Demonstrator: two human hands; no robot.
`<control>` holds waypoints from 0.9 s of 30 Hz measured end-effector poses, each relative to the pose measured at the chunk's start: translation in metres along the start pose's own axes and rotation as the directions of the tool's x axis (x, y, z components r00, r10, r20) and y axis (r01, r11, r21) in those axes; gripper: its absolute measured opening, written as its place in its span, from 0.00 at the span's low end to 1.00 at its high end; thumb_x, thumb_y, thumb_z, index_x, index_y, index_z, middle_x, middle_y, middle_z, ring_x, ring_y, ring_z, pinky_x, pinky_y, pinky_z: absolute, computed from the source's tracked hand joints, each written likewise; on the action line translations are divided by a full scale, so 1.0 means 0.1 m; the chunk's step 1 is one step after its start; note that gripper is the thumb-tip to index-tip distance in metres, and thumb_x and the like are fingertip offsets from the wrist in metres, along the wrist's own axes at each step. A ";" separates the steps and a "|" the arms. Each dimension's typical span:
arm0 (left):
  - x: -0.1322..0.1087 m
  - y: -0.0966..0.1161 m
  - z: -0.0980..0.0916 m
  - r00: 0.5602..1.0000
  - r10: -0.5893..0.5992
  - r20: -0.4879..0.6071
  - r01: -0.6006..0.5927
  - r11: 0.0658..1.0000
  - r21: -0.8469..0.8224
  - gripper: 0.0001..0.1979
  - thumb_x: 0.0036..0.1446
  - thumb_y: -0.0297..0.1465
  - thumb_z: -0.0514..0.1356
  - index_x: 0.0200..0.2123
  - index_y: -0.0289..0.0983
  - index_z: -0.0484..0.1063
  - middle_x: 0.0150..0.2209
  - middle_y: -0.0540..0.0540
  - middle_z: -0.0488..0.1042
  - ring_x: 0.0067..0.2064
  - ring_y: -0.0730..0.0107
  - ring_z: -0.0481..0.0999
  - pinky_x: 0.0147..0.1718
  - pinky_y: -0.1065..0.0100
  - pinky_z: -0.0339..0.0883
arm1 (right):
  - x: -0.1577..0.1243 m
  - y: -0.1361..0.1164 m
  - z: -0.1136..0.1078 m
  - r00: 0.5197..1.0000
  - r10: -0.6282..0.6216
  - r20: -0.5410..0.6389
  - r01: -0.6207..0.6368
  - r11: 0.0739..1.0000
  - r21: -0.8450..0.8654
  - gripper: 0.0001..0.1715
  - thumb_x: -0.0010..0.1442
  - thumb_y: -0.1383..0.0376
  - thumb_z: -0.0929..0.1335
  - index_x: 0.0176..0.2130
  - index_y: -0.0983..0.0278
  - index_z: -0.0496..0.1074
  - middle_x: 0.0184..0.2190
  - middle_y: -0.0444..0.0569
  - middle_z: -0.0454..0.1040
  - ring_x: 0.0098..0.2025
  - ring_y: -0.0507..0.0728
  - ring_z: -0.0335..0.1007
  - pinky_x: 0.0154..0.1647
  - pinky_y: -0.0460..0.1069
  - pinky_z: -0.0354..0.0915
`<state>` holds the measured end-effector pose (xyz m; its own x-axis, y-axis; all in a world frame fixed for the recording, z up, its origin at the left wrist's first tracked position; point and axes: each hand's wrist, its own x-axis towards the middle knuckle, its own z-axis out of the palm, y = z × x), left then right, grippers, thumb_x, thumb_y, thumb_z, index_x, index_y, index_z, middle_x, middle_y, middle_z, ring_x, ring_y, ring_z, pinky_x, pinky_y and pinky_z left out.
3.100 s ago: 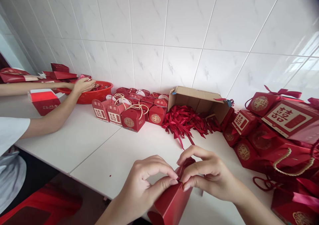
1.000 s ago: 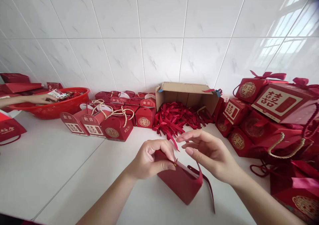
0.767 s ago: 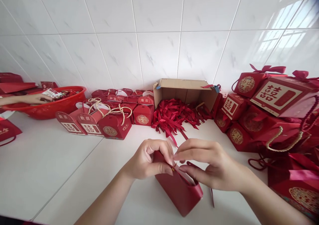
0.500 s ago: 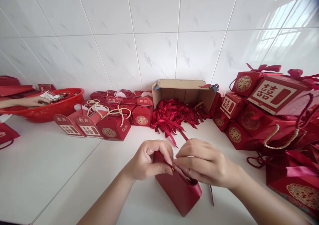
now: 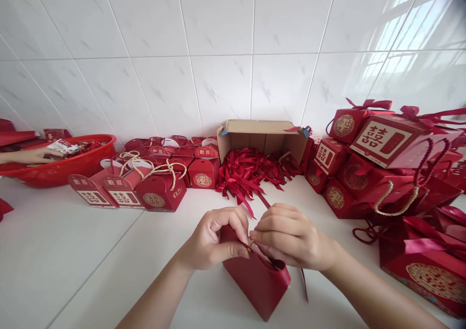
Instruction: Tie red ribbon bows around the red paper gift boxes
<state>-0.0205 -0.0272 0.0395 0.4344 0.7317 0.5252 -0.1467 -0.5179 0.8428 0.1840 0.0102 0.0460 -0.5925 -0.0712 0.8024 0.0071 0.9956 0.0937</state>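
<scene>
In the lower middle of the head view a plain dark-red gift box (image 5: 257, 283) stands tilted on the table. My left hand (image 5: 220, 237) is closed on its top edge, thumb in front and fingers behind. A tiny gold-coloured spot shows by the thumb tip. Against the same edge, my right hand (image 5: 291, 237) is pinched, its fingertips almost touching the left ones. A thin red ribbon (image 5: 304, 285) hangs below the right hand and seems to run up into its fingers; the pinch itself is mostly hidden.
Behind the hands, red ribbons (image 5: 251, 171) spill from a cardboard box (image 5: 260, 126). Small red boxes (image 5: 162, 195) stand left of it, and bow-tied boxes (image 5: 389, 135) are stacked right. Another person's hand (image 5: 40, 155) reaches into a red basin (image 5: 83, 156) at far left.
The camera view has turned slightly, so the surroundings sit further left. Both hands stay at the box's top edge, with only slight movement of the right fingertips.
</scene>
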 end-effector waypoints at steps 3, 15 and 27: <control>0.00 0.00 0.00 1.000 -0.003 0.006 0.003 1.000 0.005 0.07 0.46 0.21 0.68 0.26 0.35 0.73 0.27 0.48 0.70 0.31 0.73 0.69 0.32 0.71 0.64 | -0.01 0.01 -0.01 0.999 0.022 0.029 -0.021 0.999 -0.037 0.08 0.61 0.72 0.66 0.43 0.69 0.70 0.31 0.51 0.76 0.33 0.54 0.70 0.31 0.51 0.68; 0.00 0.01 0.00 1.000 0.003 -0.020 -0.002 0.997 0.071 0.07 0.49 0.28 0.68 0.26 0.36 0.72 0.26 0.47 0.70 0.30 0.69 0.69 0.29 0.69 0.63 | 0.05 -0.02 -0.02 0.997 -0.082 -0.001 0.081 0.979 -0.188 0.05 0.59 0.74 0.69 0.31 0.68 0.74 0.23 0.45 0.73 0.27 0.51 0.67 0.24 0.48 0.63; 0.01 0.00 -0.02 0.998 0.019 -0.059 -0.011 0.991 0.130 0.06 0.50 0.27 0.68 0.27 0.36 0.71 0.26 0.47 0.70 0.31 0.70 0.70 0.30 0.69 0.65 | -0.01 0.05 -0.03 0.989 0.125 0.074 -0.113 0.983 -0.142 0.07 0.64 0.68 0.65 0.39 0.68 0.73 0.24 0.46 0.71 0.26 0.51 0.64 0.27 0.48 0.59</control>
<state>-0.0219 -0.0253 0.0404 0.3785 0.7468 0.5469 -0.0343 -0.5791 0.8145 0.1867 0.0152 0.0476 -0.6450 0.0582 0.7619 0.1889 0.9783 0.0852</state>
